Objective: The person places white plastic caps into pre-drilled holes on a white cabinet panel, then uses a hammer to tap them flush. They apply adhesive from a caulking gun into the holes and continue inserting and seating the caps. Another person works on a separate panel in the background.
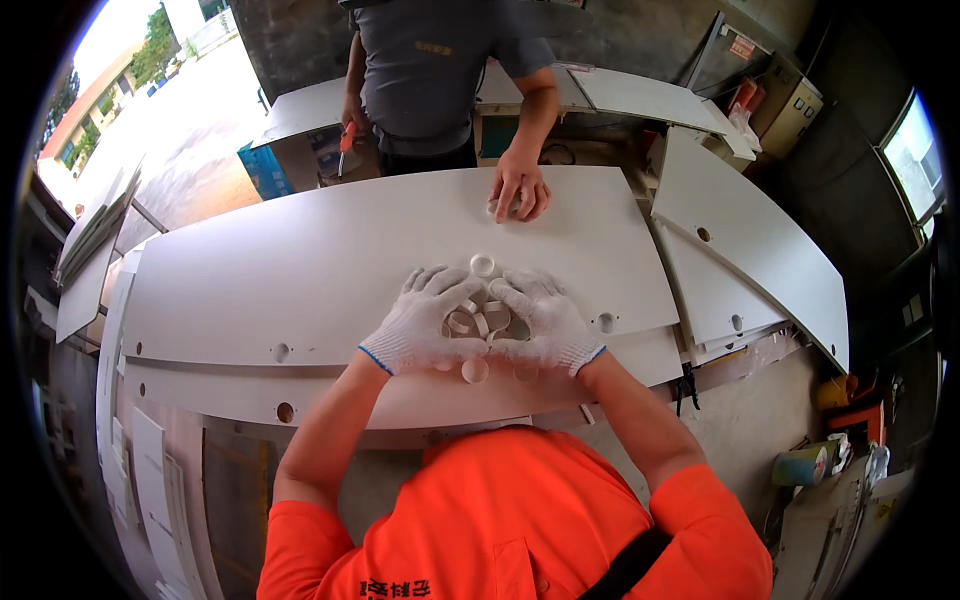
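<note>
At nine o'clock of a small heap of round white caps [483, 322], the gloved left hand [422, 322] curves with fingers spread; at three o'clock the gloved right hand [546, 322] does likewise, thumbs nearly meeting at six, both cupped loosely around the heap. One loose cap [482, 266] lies at twelve. Beneath the heap is a white panel [250, 270]. Toward one o'clock, near its far edge, a co-worker's bare hand [520, 188] is on the panel.
</note>
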### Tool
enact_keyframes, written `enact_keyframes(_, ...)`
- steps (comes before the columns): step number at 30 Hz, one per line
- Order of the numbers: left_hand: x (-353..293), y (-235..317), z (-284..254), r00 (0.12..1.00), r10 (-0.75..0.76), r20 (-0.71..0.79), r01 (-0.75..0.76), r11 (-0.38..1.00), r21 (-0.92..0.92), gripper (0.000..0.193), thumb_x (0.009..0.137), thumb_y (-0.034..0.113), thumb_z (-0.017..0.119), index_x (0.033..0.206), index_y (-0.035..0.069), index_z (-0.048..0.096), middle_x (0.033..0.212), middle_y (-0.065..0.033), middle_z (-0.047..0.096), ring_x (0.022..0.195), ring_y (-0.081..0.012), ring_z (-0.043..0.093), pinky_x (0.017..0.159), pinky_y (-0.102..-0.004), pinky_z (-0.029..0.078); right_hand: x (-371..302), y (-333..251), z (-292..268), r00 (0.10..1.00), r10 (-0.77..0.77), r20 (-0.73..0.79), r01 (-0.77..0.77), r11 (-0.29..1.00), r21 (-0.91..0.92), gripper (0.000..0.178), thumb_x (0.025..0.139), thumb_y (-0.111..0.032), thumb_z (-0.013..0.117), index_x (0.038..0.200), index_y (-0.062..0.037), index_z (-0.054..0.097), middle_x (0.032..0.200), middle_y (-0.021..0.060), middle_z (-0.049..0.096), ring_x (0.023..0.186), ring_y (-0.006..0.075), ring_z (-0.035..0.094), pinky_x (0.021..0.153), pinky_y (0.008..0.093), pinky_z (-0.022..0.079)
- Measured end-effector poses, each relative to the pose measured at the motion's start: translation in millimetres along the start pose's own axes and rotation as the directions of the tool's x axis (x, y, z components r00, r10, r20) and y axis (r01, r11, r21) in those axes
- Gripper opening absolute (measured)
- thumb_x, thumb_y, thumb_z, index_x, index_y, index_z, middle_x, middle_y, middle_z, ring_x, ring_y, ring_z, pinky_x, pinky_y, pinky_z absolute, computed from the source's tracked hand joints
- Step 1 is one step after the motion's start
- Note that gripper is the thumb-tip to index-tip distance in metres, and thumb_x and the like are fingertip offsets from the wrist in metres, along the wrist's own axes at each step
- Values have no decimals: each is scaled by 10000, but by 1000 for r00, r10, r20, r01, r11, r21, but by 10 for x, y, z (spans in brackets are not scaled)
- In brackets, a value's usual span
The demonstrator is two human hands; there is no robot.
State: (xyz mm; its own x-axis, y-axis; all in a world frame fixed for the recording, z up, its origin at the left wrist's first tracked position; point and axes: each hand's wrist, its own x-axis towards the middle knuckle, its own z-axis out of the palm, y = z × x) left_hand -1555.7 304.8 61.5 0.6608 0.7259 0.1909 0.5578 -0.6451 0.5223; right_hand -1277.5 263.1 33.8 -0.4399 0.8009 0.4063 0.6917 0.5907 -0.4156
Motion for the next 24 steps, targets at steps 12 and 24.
enact_keyframes(12, -624, 267, 418, 970, 62, -236, -27, 988, 150, 997, 642, 584, 965, 1444, 122, 596, 1563, -180, 528, 1504, -474, 456, 1225, -713, 340, -288, -363, 139, 982, 40, -184, -49, 998, -45, 561, 877, -405, 849, 1301, -78, 682, 1366, 163, 653, 1240, 415, 636, 1119, 583, 476)
enact_keyframes(24, -767, 324, 445, 945, 57, -322, -5, 987, 160, 1105, 640, 658, 959, 1504, 85, 575, 1573, -187, 512, 1447, -499, 490, 1199, -730, 361, -5, -314, -163, 989, 145, -37, -135, 971, 197, 579, 964, -363, 791, 1452, -90, 641, 1484, 234, 611, 1326, 480, 609, 1168, 576, 468)
